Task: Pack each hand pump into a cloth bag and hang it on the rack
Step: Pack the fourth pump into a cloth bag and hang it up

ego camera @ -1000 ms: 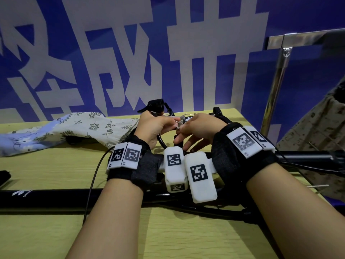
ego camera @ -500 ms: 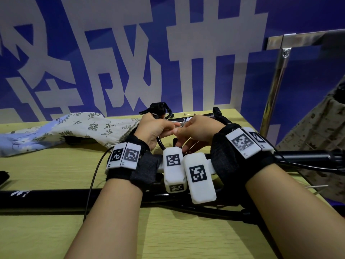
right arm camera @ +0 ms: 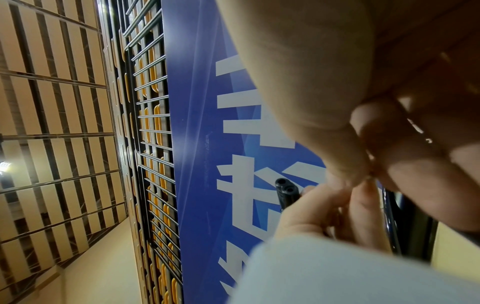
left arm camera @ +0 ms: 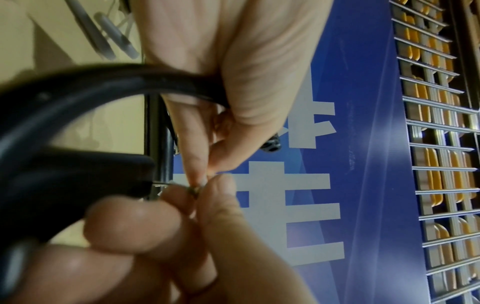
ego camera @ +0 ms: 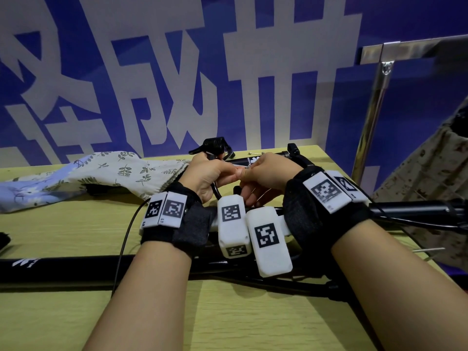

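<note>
in the middle of the head view the left hand [ego camera: 207,173] and the right hand [ego camera: 266,173] meet above the yellow wooden table [ego camera: 63,234]. the left hand's fingers are curled round a thin black rubber hose [left arm camera: 78,86] that loops up from a long black metal hand pump [ego camera: 63,271] lying across the lower part of the frame, likely so the hose stays put while the tips work. the fingertips [left arm camera: 197,181] of both hands pinch one tiny metal piece between them; what it is cannot be told, but it may be a small part of the pump being fitted before packing. a second black hand pump [ego camera: 410,212] lies toward the right edge. the pale leaf-print cloth bag [ego camera: 106,171] lies flat at the left, near the hands, handy for the pump to slide in. a shiny metal rack [ego camera: 374,102] stands at the upper right, with a brown spotted cloth bag [ego camera: 430,168] beside it that seems to hang there. the packing of this pump looks not yet begun.
</note>
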A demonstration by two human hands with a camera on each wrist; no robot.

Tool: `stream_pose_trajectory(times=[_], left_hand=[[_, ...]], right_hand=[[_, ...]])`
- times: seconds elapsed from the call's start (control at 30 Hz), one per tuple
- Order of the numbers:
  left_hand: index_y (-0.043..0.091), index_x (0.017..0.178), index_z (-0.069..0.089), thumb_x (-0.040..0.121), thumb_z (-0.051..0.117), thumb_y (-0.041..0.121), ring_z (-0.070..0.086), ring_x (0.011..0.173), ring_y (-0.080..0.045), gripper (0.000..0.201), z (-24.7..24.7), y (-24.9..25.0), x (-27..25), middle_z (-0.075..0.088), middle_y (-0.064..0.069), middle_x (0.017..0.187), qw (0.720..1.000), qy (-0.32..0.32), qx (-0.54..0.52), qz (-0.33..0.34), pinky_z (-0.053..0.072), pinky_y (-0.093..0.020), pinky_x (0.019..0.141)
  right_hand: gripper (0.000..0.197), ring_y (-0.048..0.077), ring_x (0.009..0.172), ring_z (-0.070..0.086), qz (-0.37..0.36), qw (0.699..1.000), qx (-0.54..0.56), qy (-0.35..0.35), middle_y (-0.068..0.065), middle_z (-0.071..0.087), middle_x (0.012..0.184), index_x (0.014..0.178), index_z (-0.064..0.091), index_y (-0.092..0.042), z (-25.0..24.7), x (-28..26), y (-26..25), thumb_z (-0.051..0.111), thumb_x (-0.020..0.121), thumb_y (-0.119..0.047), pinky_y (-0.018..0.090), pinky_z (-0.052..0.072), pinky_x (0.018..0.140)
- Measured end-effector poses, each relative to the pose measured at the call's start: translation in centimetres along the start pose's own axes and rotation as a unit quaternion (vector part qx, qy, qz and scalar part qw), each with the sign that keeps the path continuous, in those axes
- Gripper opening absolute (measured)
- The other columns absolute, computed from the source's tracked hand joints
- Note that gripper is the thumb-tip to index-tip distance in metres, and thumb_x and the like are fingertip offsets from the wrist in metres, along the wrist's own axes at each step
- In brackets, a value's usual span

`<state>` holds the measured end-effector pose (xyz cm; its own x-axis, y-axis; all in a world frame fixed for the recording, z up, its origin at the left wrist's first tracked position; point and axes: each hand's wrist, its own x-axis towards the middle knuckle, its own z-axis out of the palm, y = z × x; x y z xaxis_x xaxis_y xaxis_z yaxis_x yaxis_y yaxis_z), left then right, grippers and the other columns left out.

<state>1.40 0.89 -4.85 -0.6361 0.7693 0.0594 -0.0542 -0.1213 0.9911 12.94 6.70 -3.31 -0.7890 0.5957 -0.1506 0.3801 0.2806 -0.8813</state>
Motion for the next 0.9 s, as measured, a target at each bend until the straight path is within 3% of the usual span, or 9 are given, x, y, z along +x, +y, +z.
stream_pose_trajectory(times=[0.13,0.33,0.4,0.47,0.6,0.7,0.77,0.83,0.9], left_hand=[[0.008,0.086,0.042,0.081,0.048,-0.022,0.07,0.056,-0.015,0.031,0.0,0.1,-0.2,0.061,-0.002,0.043,1.0,0.0,-0.008,0.002,0.058,-0.024,0.056],[0.004,0.083,0.048,0.085,0.049,-0.008,0.071,0.062,-0.017,0.012,-0.3,0.0,0.2,0.068,-0.013,0.067,0.997,0.057,-0.044,-0.012,0.055,-0.021,0.049],[0.006,0.081,0.049,0.088,0.049,-0.001,0.07,0.071,-0.019,0.01,-0.5,-0.1,0.2,0.067,-0.011,0.068,0.996,0.067,-0.057,-0.024,0.056,-0.022,0.053],[0.008,0.078,0.048,0.089,0.048,0.004,0.068,0.077,-0.021,0.011,-0.6,-0.1,0.3,0.062,-0.002,0.055,0.994,0.078,-0.065,-0.029,0.056,-0.025,0.057],[0.013,0.073,0.043,0.092,0.041,0.016,0.052,0.063,-0.015,0.019,-0.6,0.0,0.5,0.041,0.001,0.062,0.986,0.133,-0.094,-0.033,0.051,-0.036,0.072],[0.014,0.076,0.045,0.094,0.035,0.015,0.042,0.062,-0.013,0.021,-0.8,0.1,0.6,0.045,0.001,0.069,0.979,0.178,-0.102,-0.016,0.044,-0.038,0.082],[0.015,0.074,0.048,0.094,0.033,0.01,0.045,0.073,-0.015,0.025,-0.9,0.2,0.7,0.052,-0.001,0.075,0.973,0.212,-0.09,0.008,0.04,-0.034,0.08],[0.014,0.073,0.052,0.093,0.035,0.005,0.047,0.088,-0.018,0.027,-1.1,0.2,1.0,0.057,-0.006,0.091,0.967,0.243,-0.073,0.025,0.036,-0.032,0.083],[0.006,0.093,0.061,0.092,0.037,0.001,0.045,0.097,-0.02,0.025,-1.2,0.1,1.3,0.056,-0.008,0.105,0.963,0.261,-0.059,0.033,0.032,-0.031,0.084]], right_hand=[[0.026,0.017,0.055,0.061,-0.001,1.0,-0.016,0.004,0.006,0.064,0.062,0.089,0.059,-0.001,-0.1,0.0,0.0,0.051,0.096,-0.025,0.034,0.055,0.069],[0.016,0.009,0.049,0.058,0.008,0.997,-0.073,-0.01,0.001,0.065,0.064,0.098,0.064,-0.003,0.0,-0.2,-0.1,0.056,0.093,-0.016,0.023,0.052,0.058],[0.019,0.009,0.055,0.059,0.007,0.995,-0.098,-0.008,0.0,0.064,0.068,0.104,0.064,-0.002,0.0,-0.1,-0.2,0.055,0.093,-0.014,0.021,0.051,0.06],[0.022,0.008,0.06,0.059,0.005,0.993,-0.117,-0.004,-0.002,0.063,0.07,0.109,0.064,-0.001,0.0,-0.1,-0.3,0.053,0.093,-0.013,0.019,0.049,0.059],[0.024,0.003,0.061,0.053,0.002,0.989,-0.148,-0.006,-0.006,0.059,0.074,0.113,0.063,-0.003,-0.2,-0.2,-0.5,0.051,0.094,-0.01,0.011,0.043,0.05],[0.027,0.006,0.069,0.052,0.008,0.986,-0.167,0.005,-0.001,0.061,0.091,0.117,0.061,-0.006,-0.4,0.0,-0.3,0.054,0.092,-0.012,0.015,0.041,0.054],[0.029,0.011,0.081,0.054,0.02,0.98,-0.2,0.002,0.0,0.06,0.103,0.12,0.059,-0.008,-0.4,0.1,-0.2,0.055,0.092,-0.015,0.017,0.04,0.056],[0.03,0.012,0.091,0.054,0.031,0.973,-0.226,-0.014,0.0,0.063,0.113,0.12,0.059,-0.01,-0.3,0.3,-0.1,0.055,0.093,-0.02,0.019,0.044,0.066],[0.032,0.013,0.094,0.055,0.035,0.968,-0.246,-0.025,0.0,0.064,0.115,0.12,0.06,-0.011,-0.2,0.5,0.0,0.055,0.093,-0.027,0.024,0.044,0.08]])
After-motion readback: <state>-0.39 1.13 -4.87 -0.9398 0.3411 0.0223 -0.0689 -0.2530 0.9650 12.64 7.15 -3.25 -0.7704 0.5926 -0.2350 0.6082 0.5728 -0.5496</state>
